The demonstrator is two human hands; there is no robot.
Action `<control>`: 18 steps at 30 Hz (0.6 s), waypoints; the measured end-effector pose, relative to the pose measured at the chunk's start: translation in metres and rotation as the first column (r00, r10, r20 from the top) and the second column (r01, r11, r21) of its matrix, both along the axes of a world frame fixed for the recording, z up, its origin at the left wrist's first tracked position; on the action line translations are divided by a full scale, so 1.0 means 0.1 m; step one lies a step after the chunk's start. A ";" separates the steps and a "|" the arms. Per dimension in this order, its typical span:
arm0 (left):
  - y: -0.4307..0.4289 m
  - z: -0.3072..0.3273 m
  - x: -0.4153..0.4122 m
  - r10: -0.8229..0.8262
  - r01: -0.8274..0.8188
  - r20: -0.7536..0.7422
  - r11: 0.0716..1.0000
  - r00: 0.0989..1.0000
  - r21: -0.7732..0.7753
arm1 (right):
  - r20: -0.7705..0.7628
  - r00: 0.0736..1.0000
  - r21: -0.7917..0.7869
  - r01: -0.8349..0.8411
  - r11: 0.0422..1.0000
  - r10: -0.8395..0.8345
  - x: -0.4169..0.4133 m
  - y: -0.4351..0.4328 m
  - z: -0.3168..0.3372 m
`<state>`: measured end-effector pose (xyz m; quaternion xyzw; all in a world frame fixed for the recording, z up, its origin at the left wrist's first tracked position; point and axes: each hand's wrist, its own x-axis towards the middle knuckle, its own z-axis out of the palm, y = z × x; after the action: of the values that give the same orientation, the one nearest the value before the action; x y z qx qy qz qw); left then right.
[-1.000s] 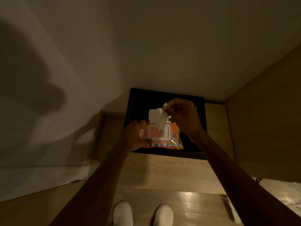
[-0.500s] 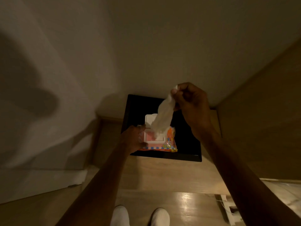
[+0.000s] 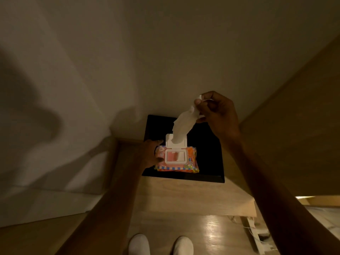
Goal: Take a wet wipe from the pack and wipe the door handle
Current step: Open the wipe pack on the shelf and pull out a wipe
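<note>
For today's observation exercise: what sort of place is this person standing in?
Probably a home, in a narrow corner: a plain wall, a wooden floor, indoor slippers and a low wooden ledge bearing a black tray.

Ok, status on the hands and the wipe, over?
Right hand pinching wet wipe, lifted above pack. Left hand steadying pack, lid open. Door handle not in view. Nothing in the way.

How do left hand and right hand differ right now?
The left hand is low, pressed on the side of the wipe pack; the right hand is raised above it. The left grips the pack; the right pinches the wet wipe, which hangs clear of the pack. Both are bare.
</note>
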<state>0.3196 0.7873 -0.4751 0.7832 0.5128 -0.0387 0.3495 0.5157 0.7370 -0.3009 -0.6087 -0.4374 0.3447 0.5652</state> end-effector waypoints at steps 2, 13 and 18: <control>0.01 0.29 -0.08 0.022 -0.022 0.011 1.000 1.000 0.006 | 0.015 1.000 -0.011 0.004 1.000 -0.004 -0.02 -0.05 0.23; -0.10 3.02 -0.39 0.209 -0.076 0.361 0.934 0.909 -0.350 | 0.125 0.954 -0.103 -0.260 0.960 0.272 -0.26 -0.24 2.25; -0.52 3.94 -0.46 0.186 -0.006 0.428 0.921 0.884 -0.389 | 0.215 0.912 -0.079 -0.341 0.937 0.350 -0.37 -0.41 2.92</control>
<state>0.2737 0.7356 -0.0807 0.6614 0.4380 0.0666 0.6052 0.4791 0.6964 -0.0092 -0.5679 -0.5926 0.3764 0.4297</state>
